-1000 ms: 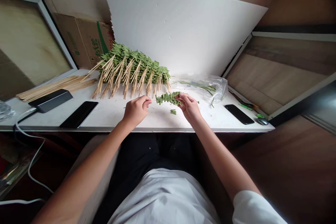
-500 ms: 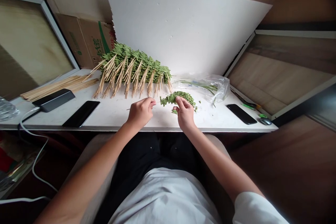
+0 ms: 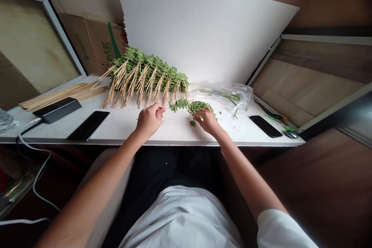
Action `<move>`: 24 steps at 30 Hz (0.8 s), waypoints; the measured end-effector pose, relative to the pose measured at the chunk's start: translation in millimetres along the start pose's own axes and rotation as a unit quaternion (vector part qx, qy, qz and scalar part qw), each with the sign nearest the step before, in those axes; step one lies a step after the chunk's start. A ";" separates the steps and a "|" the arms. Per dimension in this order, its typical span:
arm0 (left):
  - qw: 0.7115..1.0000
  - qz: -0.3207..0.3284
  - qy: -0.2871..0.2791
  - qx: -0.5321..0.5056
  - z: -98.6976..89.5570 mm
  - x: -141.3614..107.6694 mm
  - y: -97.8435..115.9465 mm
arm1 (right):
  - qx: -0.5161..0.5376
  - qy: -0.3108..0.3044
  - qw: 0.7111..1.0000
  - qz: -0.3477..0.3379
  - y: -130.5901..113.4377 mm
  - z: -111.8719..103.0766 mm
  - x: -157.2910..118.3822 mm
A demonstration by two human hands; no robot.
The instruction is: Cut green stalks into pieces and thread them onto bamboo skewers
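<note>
My left hand [image 3: 150,118] is closed, thumb against fingers, pinching a thin wooden skewer mostly hidden by the fingers. Short cut green stalk pieces [image 3: 178,104] sit side by side along the skewer, to the right of that hand. A loose pile of the same cut pieces [image 3: 200,106] lies on the white table. Over the pile's near edge, my right hand [image 3: 208,120] reaches with fingers stretched loosely to the left, thumb below them. I see nothing clearly held in it. A few pieces [image 3: 192,123] lie just below its fingertips.
Finished-looking green skewers [image 3: 151,68] are stacked at the back left, sticks facing me. Bare skewers [image 3: 62,95] lie further left, near a black box [image 3: 58,109] and a phone [image 3: 88,126]. Rightward are a plastic bag [image 3: 245,99] with long green stalks and another phone [image 3: 266,126].
My right hand has come off the threaded pieces and moved slightly right, down to the loose pile. My left hand has shifted a little left with the skewer.
</note>
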State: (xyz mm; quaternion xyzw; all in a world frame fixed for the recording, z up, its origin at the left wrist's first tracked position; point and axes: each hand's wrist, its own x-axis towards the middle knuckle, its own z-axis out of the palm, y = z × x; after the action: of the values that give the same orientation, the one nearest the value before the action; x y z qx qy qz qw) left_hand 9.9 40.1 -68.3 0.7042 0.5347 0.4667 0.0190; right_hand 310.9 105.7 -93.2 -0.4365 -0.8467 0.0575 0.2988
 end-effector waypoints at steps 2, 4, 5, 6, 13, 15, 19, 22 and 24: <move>1.000 -0.003 -0.010 0.005 1.7 -0.4 -1.7 | -0.059 -0.038 0.998 -0.005 7.7 4.1 -2.1; 1.000 -0.003 -0.018 0.007 3.4 -1.1 -2.9 | -0.086 -0.054 0.995 -0.005 9.7 7.1 -3.3; 1.000 -0.002 -0.020 0.008 4.1 -1.4 -3.4 | -0.092 -0.057 0.994 -0.006 9.2 8.0 -3.6; 1.000 -0.001 -0.022 0.008 4.6 -1.7 -3.8 | -0.096 -0.059 0.994 -0.007 8.2 8.5 -3.7; 1.000 0.000 -0.025 0.015 3.2 -1.5 -4.1 | -0.061 -0.032 0.998 -0.005 3.1 5.9 -1.5; 1.000 -0.001 -0.020 0.018 1.7 -0.8 -3.7 | 0.006 0.012 1.000 0.015 3.6 1.6 0.7; 1.000 0.001 -0.013 0.010 -0.1 0.3 -3.4 | 0.199 0.104 0.970 0.094 1.7 -9.3 5.4; 1.000 0.007 -0.014 -0.003 0.5 -0.1 -2.7 | 0.350 0.139 0.912 0.161 -4.0 -15.0 7.6; 1.000 0.010 -0.017 -0.017 1.4 -0.9 -1.9 | 0.447 0.134 0.863 0.196 -9.5 -17.5 8.6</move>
State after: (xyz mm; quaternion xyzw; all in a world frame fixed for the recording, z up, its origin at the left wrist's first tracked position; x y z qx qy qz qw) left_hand 9.4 40.9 -70.6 0.7168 0.5192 0.4641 0.0349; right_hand 310.2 103.7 -71.7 -0.4170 -0.5788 0.4278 0.5551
